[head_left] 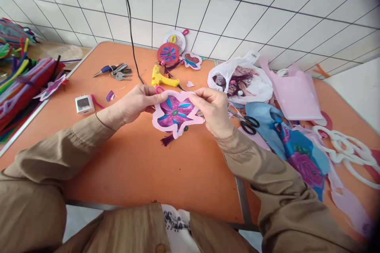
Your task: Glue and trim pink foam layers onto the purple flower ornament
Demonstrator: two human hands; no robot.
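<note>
Between my two hands is a flower-shaped craft ornament (175, 113), with a pink wavy border and a purple and blue printed centre. My left hand (141, 102) pinches its upper left edge, close to a small pink loop (159, 89). At the upper right edge, the thumb and fingers of my right hand (214, 110) are closed on the border. A dark purple tassel (167, 140) hangs below the ornament. Just behind it on the table lies a yellow glue gun (163, 78). Black-handled scissors (250, 124) lie to the right of my right hand.
On the orange table (142, 174) are keys (118, 70), a white charger (84, 104) and finished-looking ornaments (168, 53). A white plastic bag (242, 79), pink sheet (297, 95), blue floral fabric (305, 154) and white loops (344, 144) crowd the right. Pipe cleaners (29, 87) pile up left. A black cord (130, 19) hangs behind.
</note>
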